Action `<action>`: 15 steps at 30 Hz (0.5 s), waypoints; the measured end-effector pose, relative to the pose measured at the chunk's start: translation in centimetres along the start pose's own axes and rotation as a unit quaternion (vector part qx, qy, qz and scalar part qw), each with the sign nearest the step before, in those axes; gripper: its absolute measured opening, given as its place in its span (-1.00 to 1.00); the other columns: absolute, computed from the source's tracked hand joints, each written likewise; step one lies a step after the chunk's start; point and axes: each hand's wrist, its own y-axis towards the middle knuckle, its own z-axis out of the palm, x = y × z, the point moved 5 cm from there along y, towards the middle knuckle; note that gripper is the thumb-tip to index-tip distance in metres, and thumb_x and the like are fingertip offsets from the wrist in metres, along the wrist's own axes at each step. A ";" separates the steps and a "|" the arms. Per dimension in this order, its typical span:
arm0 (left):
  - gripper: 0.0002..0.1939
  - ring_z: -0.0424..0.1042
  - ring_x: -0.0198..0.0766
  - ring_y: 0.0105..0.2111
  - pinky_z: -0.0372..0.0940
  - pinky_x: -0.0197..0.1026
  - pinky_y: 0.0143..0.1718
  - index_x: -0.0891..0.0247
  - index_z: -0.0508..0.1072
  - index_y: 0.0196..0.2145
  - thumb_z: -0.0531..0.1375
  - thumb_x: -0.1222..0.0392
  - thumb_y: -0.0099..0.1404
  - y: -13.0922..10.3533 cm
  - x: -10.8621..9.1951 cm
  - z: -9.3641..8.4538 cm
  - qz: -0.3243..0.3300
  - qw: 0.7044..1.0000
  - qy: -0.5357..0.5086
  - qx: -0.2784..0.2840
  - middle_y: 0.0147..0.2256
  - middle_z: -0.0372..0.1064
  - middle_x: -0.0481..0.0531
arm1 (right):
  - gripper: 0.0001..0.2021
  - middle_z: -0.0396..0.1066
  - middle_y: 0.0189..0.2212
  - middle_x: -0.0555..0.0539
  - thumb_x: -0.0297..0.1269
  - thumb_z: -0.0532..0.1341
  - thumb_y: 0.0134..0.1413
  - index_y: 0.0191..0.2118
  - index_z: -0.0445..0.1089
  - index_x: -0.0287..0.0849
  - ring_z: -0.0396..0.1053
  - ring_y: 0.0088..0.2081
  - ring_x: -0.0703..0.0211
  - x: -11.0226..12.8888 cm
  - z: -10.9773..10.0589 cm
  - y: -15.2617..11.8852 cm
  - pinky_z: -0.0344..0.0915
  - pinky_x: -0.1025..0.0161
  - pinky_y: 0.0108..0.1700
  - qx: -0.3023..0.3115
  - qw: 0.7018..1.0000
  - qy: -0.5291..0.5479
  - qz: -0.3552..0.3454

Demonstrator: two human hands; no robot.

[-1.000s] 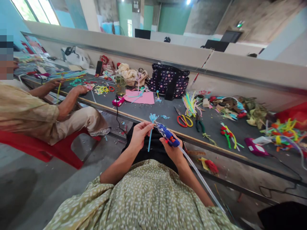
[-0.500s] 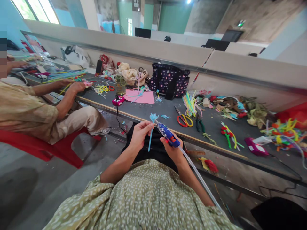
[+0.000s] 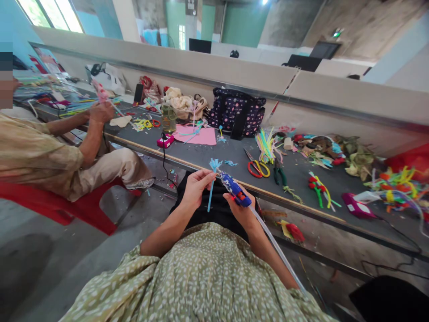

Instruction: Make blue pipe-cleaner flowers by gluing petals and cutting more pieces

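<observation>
Near the table's front edge, my left hand pinches a light blue piece with a thin stem hanging down and a frayed, flower-like top. My right hand is wrapped round a blue glue gun with a red light and a pale cord or stick trailing from its back. The gun's tip is beside the blue piece's top; whether they touch I cannot tell. Small blue scraps lie on the table just beyond.
On the dark table are scissors, green pliers, a bundle of strips, pink paper, a dotted bag and a magenta box. Another person sits at the left on a red chair.
The other person's hands have lifted a pink item upright, and a pale flat piece now shows on the table beside them. My own hands have barely moved.
</observation>
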 end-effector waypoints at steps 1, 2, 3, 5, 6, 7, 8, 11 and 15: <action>-0.78 0.20 -0.51 -0.62 0.12 -0.38 -0.57 0.30 0.52 -0.45 0.40 0.12 0.01 0.0 0.0 0.0 0.000 1.000 0.001 0.001 -0.51 0.40 -0.06 | -0.81 0.45 -0.45 -0.03 -0.11 0.29 0.05 -0.24 0.44 -0.06 0.44 -0.32 0.06 -0.1 0.0 0.0 0.39 0.19 -0.30 -0.001 1.000 0.004 0.000; -0.79 0.21 -0.51 -0.62 0.12 -0.38 -0.57 0.30 0.53 -0.45 0.40 0.12 0.02 0.0 0.1 0.0 0.001 1.000 0.002 0.002 -0.51 0.39 -0.06 | -0.81 0.45 -0.45 -0.03 -0.11 0.30 0.04 -0.24 0.44 -0.05 0.45 -0.31 0.05 -0.2 0.1 -0.1 0.40 0.19 -0.29 -0.002 1.000 0.007 0.001; -0.79 0.21 -0.51 -0.61 0.12 -0.38 -0.57 0.30 0.53 -0.44 0.40 0.12 0.02 0.0 0.1 -0.1 0.002 1.000 0.002 0.003 -0.51 0.39 -0.06 | -0.80 0.46 -0.44 -0.03 -0.12 0.30 0.04 -0.23 0.44 -0.05 0.45 -0.30 0.04 -0.2 0.1 -0.1 0.40 0.18 -0.29 -0.004 1.000 0.009 0.002; -0.80 0.21 -0.51 -0.61 0.12 -0.38 -0.57 0.30 0.53 -0.44 0.40 0.13 0.04 0.1 0.1 -0.1 0.006 1.000 0.002 0.006 -0.51 0.39 -0.07 | -0.80 0.46 -0.43 -0.04 -0.12 0.30 0.03 -0.22 0.44 -0.05 0.45 -0.29 0.03 -0.3 0.0 -0.1 0.40 0.17 -0.27 -0.007 1.000 0.009 0.002; -0.80 0.21 -0.51 -0.61 0.12 -0.38 -0.57 0.30 0.53 -0.44 0.40 0.12 0.04 0.1 0.1 -0.1 0.007 1.000 0.003 0.007 -0.50 0.39 -0.07 | -0.80 0.46 -0.42 -0.04 -0.12 0.31 0.03 -0.22 0.44 -0.05 0.45 -0.28 0.03 -0.3 0.0 -0.2 0.40 0.17 -0.27 -0.007 1.000 0.008 0.002; -0.79 0.21 -0.51 -0.61 0.12 -0.39 -0.57 0.30 0.53 -0.44 0.40 0.12 0.04 0.1 0.1 -0.1 0.008 1.000 0.003 0.008 -0.50 0.39 -0.06 | -0.80 0.47 -0.41 -0.05 -0.13 0.31 0.03 -0.22 0.44 -0.05 0.46 -0.28 0.03 -0.3 0.0 -0.2 0.40 0.17 -0.26 -0.007 1.000 0.007 0.002; -0.79 0.21 -0.51 -0.61 0.12 -0.39 -0.57 0.30 0.53 -0.43 0.40 0.12 0.04 0.0 0.1 -0.1 0.007 1.000 0.004 0.009 -0.50 0.39 -0.06 | -0.80 0.47 -0.41 -0.05 -0.13 0.31 0.03 -0.22 0.44 -0.05 0.46 -0.27 0.03 -0.2 0.0 -0.2 0.40 0.17 -0.26 -0.007 1.000 0.006 0.001; -0.79 0.21 -0.51 -0.60 0.13 -0.39 -0.57 0.30 0.53 -0.43 0.40 0.11 0.04 0.0 0.1 0.0 0.006 1.000 0.005 0.010 -0.50 0.39 -0.06 | -0.79 0.47 -0.41 -0.05 -0.11 0.30 0.03 -0.22 0.44 -0.06 0.46 -0.26 0.02 -0.2 0.0 -0.2 0.40 0.17 -0.25 -0.008 1.000 0.000 0.000; -0.79 0.21 -0.51 -0.60 0.13 -0.38 -0.56 0.30 0.53 -0.43 0.40 0.12 0.04 0.0 0.1 0.0 0.006 1.000 0.007 0.011 -0.49 0.40 -0.06 | -0.80 0.48 -0.40 -0.05 -0.10 0.29 0.06 -0.23 0.45 -0.06 0.46 -0.25 0.03 0.0 -0.1 -0.1 0.40 0.18 -0.25 -0.009 1.000 -0.002 -0.006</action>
